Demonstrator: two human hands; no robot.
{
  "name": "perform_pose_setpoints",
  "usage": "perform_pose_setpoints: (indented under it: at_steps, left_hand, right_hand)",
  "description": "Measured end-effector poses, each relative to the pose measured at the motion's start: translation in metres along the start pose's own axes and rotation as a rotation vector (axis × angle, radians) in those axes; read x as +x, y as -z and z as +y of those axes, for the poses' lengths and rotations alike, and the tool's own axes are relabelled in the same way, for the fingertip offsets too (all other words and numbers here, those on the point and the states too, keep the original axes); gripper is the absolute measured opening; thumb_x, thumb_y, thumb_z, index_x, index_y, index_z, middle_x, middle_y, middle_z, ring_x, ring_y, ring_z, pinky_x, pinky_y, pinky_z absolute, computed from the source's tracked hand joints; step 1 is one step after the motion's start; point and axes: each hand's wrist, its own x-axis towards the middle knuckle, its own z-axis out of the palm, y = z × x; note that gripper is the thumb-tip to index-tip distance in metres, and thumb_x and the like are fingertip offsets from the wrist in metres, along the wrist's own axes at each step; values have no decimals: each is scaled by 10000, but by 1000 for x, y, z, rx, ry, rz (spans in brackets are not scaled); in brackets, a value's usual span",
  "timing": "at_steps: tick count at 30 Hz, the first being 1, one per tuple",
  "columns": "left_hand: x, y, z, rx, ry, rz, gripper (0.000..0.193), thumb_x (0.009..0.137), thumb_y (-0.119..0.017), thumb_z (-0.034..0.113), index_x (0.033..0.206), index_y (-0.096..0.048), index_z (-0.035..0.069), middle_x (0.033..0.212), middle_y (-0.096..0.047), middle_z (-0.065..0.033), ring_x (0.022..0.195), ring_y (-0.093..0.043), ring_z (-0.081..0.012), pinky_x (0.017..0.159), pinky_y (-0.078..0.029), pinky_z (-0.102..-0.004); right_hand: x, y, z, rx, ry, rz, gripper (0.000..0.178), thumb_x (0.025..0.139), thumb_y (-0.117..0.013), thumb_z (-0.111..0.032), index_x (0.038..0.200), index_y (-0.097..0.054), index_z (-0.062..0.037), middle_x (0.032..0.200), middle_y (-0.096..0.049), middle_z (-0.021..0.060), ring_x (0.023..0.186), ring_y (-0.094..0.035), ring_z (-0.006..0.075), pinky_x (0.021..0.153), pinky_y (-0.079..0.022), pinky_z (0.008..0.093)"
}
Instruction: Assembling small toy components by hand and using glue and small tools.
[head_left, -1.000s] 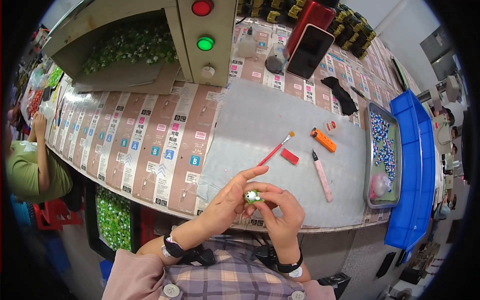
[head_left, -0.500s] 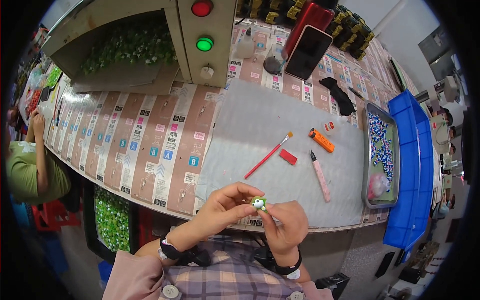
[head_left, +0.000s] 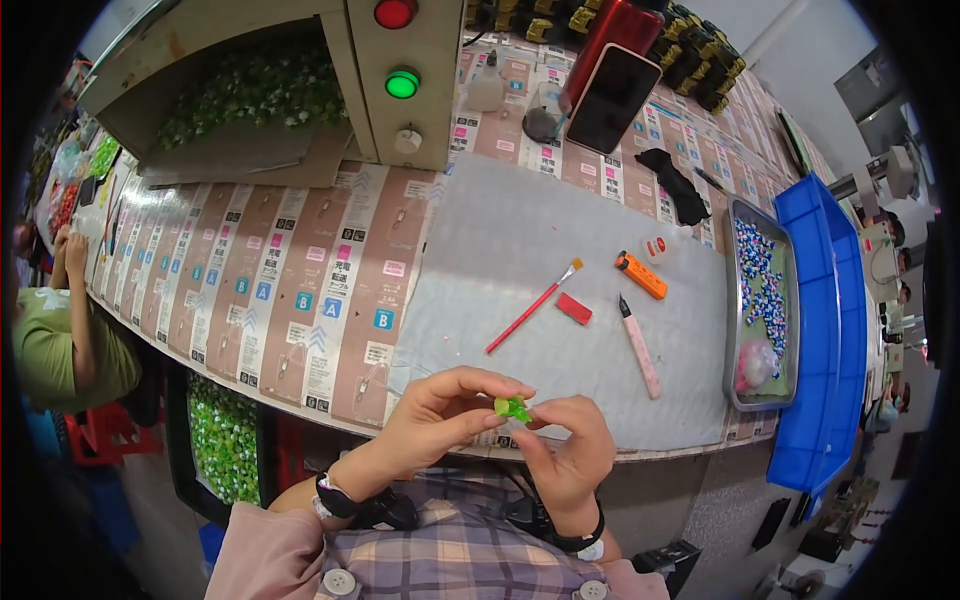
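A small bright green figurine (head_left: pixel 513 408) is up above the table's front edge, between my two hands. My left hand (head_left: pixel 432 422) pinches it between thumb and fingers from the left. My right hand (head_left: pixel 570 452) is closed on its right side, thumb and forefinger at its edge. The side facing me now is plain green; no face shows. Beyond my hands, on a pale sheet (head_left: pixel 480 240), lie a red-handled brush (head_left: pixel 533 310), a red block (head_left: pixel 573 308), an orange box-shaped thing (head_left: pixel 641 275) and a pink pen-like tool (head_left: pixel 640 348) with a dark tip.
On the right, a metal tray (head_left: pixel 735 300) of small blue, white and red pieces stands beside blue bins (head_left: pixel 815 400). A phone (head_left: pixel 615 98) leans on a red bottle (head_left: pixel 612 35). A boxy machine (head_left: pixel 400 130) holds green pieces at left. Another person (head_left: pixel 70 340) sits far left.
The figurine has been turned in my fingers: its white face with dark eyes showed before, and now plain green does. My hands have stayed in nearly the same place.
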Motion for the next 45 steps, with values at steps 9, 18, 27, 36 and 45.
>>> perform_pose_setpoints:
  at_steps: [9,18,27,36,45]
  left_hand:
    - [-1,-7,8,-4,13,33,356,818,-532,-41,1165,-466,4,1163,-521,-135,1061,-515,-181,893,-429,-284]
    - [-5,3,5,45,91,34,349,794,-594,-7,1128,-495,6,1037,-545,-54,970,-532,-130,832,-437,-242]
    - [-5,2,5,39,97,38,291,833,-551,15,1120,-510,4,1030,-558,-42,956,-534,-101,808,-430,-220]
    - [-3,0,9,139,79,45,286,828,-549,15,1112,-518,-7,1039,-551,-56,973,-538,-120,837,-431,-242]
    - [-3,-2,10,244,-13,51,271,816,-551,4,1087,-536,-12,1016,-538,-73,953,-545,-140,846,-433,-267]
  right_hand:
    - [0,0,0,42,-12,12,199,654,-708,-2,808,-587,-37,706,-612,77,600,-580,213,516,-439,273]
    - [-2,-2,1,-51,132,9,245,637,-714,14,834,-582,-49,702,-600,61,579,-569,200,487,-423,275]
    - [-1,0,1,64,49,-60,211,656,-700,0,830,-590,-46,721,-609,72,604,-580,210,515,-438,268]
    - [6,3,-1,144,-171,-53,160,677,-669,37,826,-639,-11,755,-619,93,665,-600,198,578,-464,267]
    - [3,7,0,152,-196,-72,99,722,-620,34,820,-619,19,788,-614,106,717,-578,185,642,-447,263]
